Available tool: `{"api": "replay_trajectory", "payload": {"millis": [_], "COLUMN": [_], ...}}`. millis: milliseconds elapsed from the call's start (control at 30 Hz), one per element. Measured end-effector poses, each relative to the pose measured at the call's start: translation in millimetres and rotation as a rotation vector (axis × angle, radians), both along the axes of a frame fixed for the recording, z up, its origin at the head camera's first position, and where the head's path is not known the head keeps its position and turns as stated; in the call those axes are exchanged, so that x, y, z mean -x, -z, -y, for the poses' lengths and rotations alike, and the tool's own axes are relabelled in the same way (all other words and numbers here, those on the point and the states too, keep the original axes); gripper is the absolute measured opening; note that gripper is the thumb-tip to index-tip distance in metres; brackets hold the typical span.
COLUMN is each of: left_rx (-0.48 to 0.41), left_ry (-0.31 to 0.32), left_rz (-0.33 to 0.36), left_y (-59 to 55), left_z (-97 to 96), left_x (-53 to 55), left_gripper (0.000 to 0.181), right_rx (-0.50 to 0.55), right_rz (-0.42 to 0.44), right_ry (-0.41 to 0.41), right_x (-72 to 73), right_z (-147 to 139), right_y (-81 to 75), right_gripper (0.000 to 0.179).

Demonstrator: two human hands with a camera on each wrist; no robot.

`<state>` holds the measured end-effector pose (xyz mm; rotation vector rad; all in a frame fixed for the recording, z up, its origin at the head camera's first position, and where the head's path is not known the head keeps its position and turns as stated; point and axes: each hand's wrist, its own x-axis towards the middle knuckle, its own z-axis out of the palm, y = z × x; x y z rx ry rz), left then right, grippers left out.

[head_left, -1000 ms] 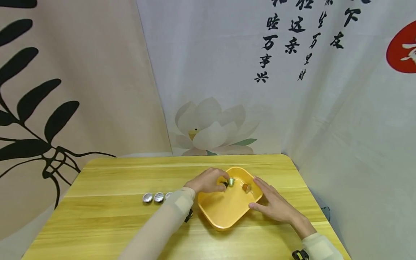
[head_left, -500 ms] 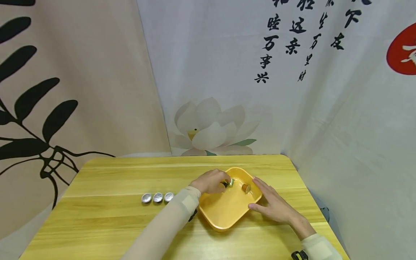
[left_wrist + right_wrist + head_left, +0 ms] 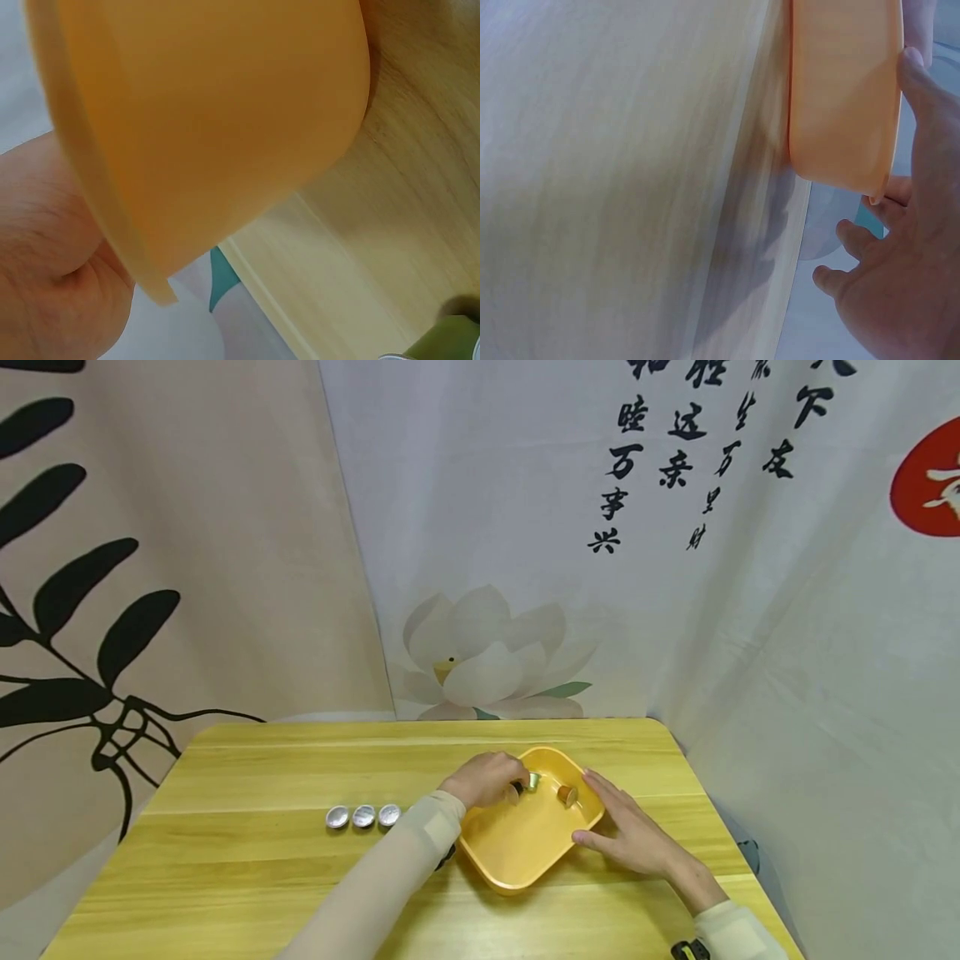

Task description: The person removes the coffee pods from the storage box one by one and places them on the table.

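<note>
My left hand [image 3: 491, 779] reaches over the far-left rim into a yellow plastic tray [image 3: 517, 860]. Its curled fingers hold a dark coffee capsule [image 3: 514, 792], whose round face shows below them; the fingertips are partly hidden. Close beside it stands a green coffee capsule [image 3: 533, 782]. Farther right inside the tray lies an orange-brown coffee capsule [image 3: 567, 796]. My right hand [image 3: 633, 831] rests against the tray's right side, thumb and fingers spread along the rim. In the right wrist view, the thumb touches the rim and the lower fingers stand away from the tray [image 3: 844, 97].
Three capsules with silver lids [image 3: 363, 817] stand in a row on the wooden table [image 3: 247, 860], left of the tray. A green-sided capsule [image 3: 450, 341] appears at the left wrist view's corner. Printed cloth [image 3: 487, 527] hangs behind the table.
My left hand has shifted slightly right, then slightly back, and the dark capsule's round face shows more below the fingers. The right hand and tray stay nearly still.
</note>
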<state>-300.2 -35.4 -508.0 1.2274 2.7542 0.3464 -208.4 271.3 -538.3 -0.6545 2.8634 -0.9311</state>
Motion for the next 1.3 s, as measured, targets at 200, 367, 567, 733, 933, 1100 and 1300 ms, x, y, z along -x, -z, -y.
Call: {"api": "replay_trajectory", "payload": {"millis": [200, 367, 567, 733, 933, 1100, 1300], "left_rx": [0.033, 0.048, 0.078, 0.079, 0.028, -0.039, -0.168], "left_ry": [0.014, 0.016, 0.036, 0.041, 0.024, 0.029, 0.042], "left_rz": [-0.057, -0.067, -0.12, -0.147, -0.167, -0.159, -0.1], "left_y": [2.2, 1.4, 0.5, -0.2, -5.1, -10.3, -18.1], "left_z": [-1.7, -2.6, -2.6, -2.0, 0.7, 6.3, 14.6], "left_x": [-0.7, -1.8, -4.0, -6.6, -8.5, -7.4, -8.6], "left_gripper": [0.021, 0.02, 0.016, 0.02, 0.021, 0.022, 0.027], "right_rx": [0.001, -0.001, 0.005, 0.002, -0.003, 0.005, 0.003], "right_rz": [0.004, 0.002, 0.007, 0.005, 0.01, 0.013, 0.018], "right_ry": [0.002, -0.002, -0.005, 0.001, 0.005, 0.002, 0.0], "right_x": [-0.3, -0.2, 0.0, 0.5, -0.2, -0.5, -1.3], "right_z": [0.1, -0.1, -0.1, 0.3, 1.0, 1.5, 1.7], "right_y": [-0.1, 0.9, 0.3, -0.8, -0.9, -1.8, -1.9], "right_gripper": [0.102, 0.102, 0.102, 0.102, 0.103, 0.102, 0.102]}}
